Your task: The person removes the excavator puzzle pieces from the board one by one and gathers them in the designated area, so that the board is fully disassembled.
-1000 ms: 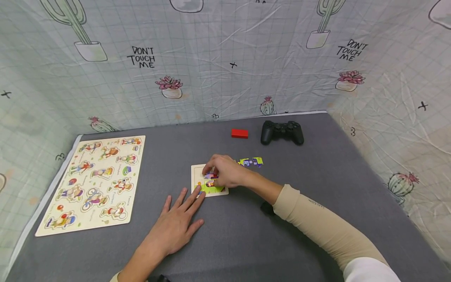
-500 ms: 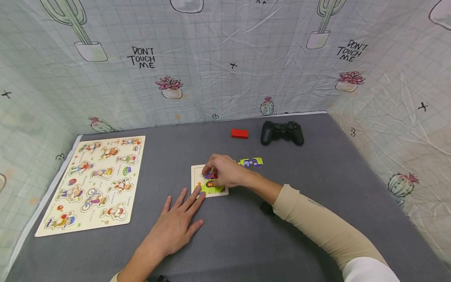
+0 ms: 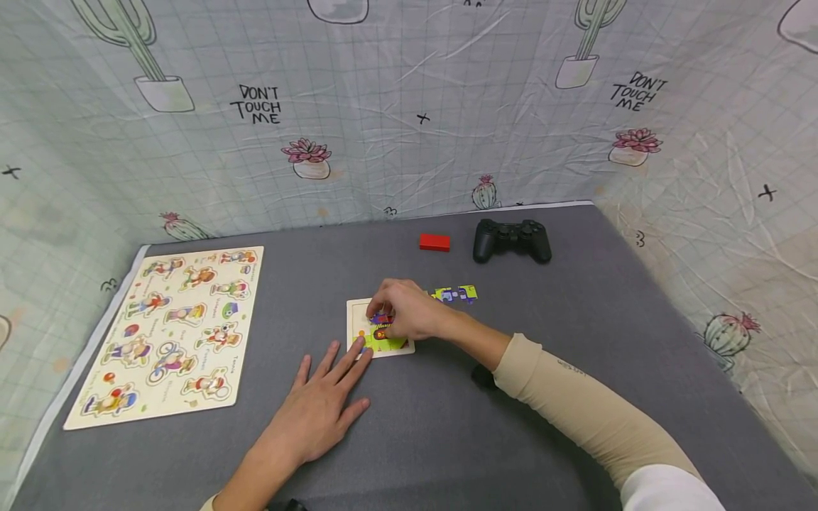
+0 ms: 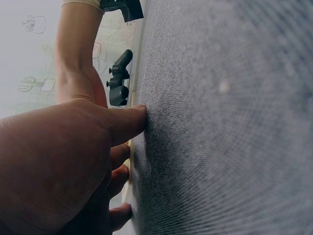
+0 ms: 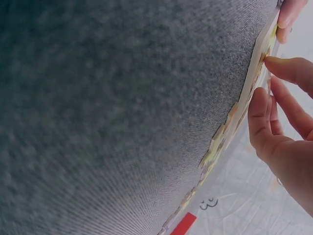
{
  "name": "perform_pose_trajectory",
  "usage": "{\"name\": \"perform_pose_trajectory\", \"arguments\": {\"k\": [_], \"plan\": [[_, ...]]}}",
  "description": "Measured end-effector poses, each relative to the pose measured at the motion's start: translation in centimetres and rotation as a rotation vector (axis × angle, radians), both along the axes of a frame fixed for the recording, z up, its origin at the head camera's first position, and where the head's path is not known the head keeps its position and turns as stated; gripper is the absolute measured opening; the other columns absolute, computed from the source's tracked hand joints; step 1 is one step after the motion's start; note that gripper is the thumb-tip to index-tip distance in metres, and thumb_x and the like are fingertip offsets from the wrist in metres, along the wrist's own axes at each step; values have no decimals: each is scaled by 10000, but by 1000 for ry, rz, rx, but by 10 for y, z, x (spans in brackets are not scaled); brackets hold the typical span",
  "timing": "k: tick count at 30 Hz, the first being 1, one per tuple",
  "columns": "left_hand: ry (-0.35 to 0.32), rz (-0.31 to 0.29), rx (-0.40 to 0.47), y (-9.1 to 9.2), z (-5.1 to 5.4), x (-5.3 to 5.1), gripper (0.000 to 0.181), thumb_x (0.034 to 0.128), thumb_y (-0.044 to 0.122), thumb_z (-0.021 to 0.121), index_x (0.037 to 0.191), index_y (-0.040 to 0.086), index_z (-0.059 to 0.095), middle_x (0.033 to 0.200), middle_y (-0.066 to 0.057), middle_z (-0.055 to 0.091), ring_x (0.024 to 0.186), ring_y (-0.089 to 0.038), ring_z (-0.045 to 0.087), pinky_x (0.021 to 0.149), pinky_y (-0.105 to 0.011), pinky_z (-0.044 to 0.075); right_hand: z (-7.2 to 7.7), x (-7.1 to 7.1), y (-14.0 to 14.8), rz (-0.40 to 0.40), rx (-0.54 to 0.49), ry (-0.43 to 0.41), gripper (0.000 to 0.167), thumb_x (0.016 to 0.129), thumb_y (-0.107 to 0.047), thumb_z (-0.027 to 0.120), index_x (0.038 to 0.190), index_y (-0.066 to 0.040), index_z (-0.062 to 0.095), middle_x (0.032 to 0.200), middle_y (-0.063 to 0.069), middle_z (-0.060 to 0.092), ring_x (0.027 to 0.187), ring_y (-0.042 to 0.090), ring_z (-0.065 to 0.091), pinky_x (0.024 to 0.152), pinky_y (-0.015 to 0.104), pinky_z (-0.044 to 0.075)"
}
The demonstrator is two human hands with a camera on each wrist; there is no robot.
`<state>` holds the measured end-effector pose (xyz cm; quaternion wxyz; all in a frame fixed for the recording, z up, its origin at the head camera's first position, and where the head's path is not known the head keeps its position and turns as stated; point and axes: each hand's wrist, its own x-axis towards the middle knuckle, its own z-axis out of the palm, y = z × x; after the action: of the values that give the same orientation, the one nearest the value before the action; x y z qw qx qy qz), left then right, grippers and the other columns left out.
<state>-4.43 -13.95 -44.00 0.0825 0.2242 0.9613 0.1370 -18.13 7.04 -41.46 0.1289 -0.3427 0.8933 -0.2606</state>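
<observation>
Over the middle of the small tray (image 3: 355, 319), the right hand (image 3: 409, 309) reached in from the right, its grip apparently pinched on a purple-and-red piece (image 3: 382, 319), thumb on the near side and curled fingers on the far side. That piece lay directly beneath the grip, within the tray; the fingers covered part of it, so its long axis could not be told. The left hand (image 3: 322, 411) rested in front with straight, spread fingers, the foremost tips at the tray's near edge and the thumb on the table (image 3: 415, 426). To the right of the grip and slightly beyond it lay the loose pieces (image 3: 460, 292), in a row running left to right whose left end the right hand hid; the right hand was clearly the nearer of the two. Farther out lay a red block (image 3: 434, 243), with a controller (image 3: 511, 240) to its right. Well to the left lay a large board (image 3: 160, 404).
</observation>
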Motion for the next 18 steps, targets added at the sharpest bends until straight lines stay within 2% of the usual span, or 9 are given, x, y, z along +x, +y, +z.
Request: {"name": "perform_pose_trajectory", "arguments": {"k": [12, 18], "plan": [[-4, -1, -2, 1, -1, 0, 709, 1017, 474, 637, 1629, 219, 386, 1733, 24, 259, 1586, -388, 263, 1189, -767, 203, -3, -3, 9, -43, -77, -50, 293, 792, -102, 889, 1071, -115, 801, 1032, 58, 663, 841, 130, 661, 724, 181, 537], [-3, -1, -7, 1, -1, 0, 712, 1020, 474, 633, 1633, 217, 379, 1738, 25, 242, 1584, -391, 266, 1186, -767, 210, -1, -4, 19, -60, -108, -100, 302, 796, -73, 866, 1088, -110, 798, 1033, 67, 658, 811, 92, 659, 729, 183, 552]]}}
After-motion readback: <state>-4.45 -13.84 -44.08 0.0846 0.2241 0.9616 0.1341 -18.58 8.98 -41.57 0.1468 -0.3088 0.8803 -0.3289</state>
